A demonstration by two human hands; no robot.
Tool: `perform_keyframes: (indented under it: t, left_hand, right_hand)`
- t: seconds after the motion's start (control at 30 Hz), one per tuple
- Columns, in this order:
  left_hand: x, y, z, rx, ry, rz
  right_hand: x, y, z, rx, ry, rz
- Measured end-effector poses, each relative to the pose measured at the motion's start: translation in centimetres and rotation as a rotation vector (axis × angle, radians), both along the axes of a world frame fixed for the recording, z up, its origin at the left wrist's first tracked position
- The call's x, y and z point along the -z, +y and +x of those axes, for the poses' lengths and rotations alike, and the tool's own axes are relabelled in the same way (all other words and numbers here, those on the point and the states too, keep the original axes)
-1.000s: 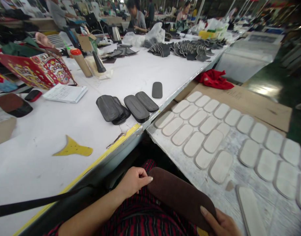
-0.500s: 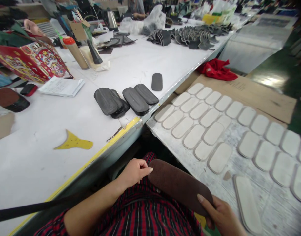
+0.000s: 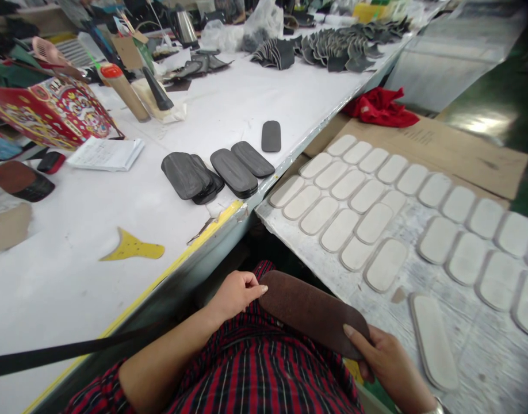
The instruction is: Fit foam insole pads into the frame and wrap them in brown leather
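Observation:
A long dark brown piece with rounded ends (image 3: 311, 313), leather-like, lies slanted across my lap. My right hand (image 3: 387, 359) grips its lower right end, thumb on top and fingers beneath. At the upper left end, my left hand (image 3: 238, 294) pinches the edge between thumb and curled fingers. To the right, a board (image 3: 475, 356) carries rows of pale oval pieces with grey rims (image 3: 385, 264). One longer pale piece (image 3: 434, 342) lies there, close to my right hand.
On the white table (image 3: 65, 310) are stacks of dark grey oval pieces (image 3: 182, 175), a yellow template (image 3: 132, 247), a notebook (image 3: 106, 154), a red patterned box (image 3: 52, 112) and an orange-capped bottle (image 3: 126, 95). A red cloth (image 3: 382, 108) lies on cardboard (image 3: 462, 152). Layered dark pieces (image 3: 333, 49) lie farther back.
The view has shifted slightly, so most of the far table appears higher. Both hands keep their hold on the brown piece, which has barely moved.

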State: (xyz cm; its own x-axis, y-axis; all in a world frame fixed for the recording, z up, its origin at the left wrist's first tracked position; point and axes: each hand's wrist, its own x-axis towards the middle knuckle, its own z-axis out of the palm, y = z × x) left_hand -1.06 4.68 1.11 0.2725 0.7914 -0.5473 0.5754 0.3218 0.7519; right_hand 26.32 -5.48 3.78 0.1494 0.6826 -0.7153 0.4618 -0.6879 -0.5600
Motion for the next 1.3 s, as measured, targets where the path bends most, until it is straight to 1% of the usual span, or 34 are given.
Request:
perform_keyframes:
  t: [0.33, 0.53, 0.7, 0.87, 1.0, 1.13, 1.3]
  left_hand:
    - [0.09, -0.23, 0.06, -0.013, -0.034, -0.039]
    - [0.03, -0.13, 0.15, -0.013, -0.019, -0.058]
    - [0.06, -0.19, 0.18, -0.013, -0.006, -0.043]
    - [0.34, -0.16, 0.11, 0.006, 0.022, -0.068]
    - [0.11, -0.01, 0.16, 0.029, 0.022, -0.066]
    - [-0.18, 0.1, 0.23, 0.058, 0.036, -0.066]
    - [-0.37, 0.45, 0.48, 0.118, 0.099, -0.045]
  right_hand:
    - [0.5, -0.34, 0.1, 0.028, 0.049, -0.022]
    - [0.96, -0.36, -0.23, 0.093, 0.035, 0.013]
    - [0.82, -0.33, -0.36, 0.09, 0.049, 0.027]
    - [0.59, -0.28, -0.42, 0.082, 0.075, 0.014]
    - [0.54, -0.17, -0.46, 0.092, 0.086, 0.016]
    - [0.59, -0.16, -0.32, 0.077, 0.107, 0.045]
    - [0.7, -0.46, -0.15, 0.031, 0.034, 0.112]
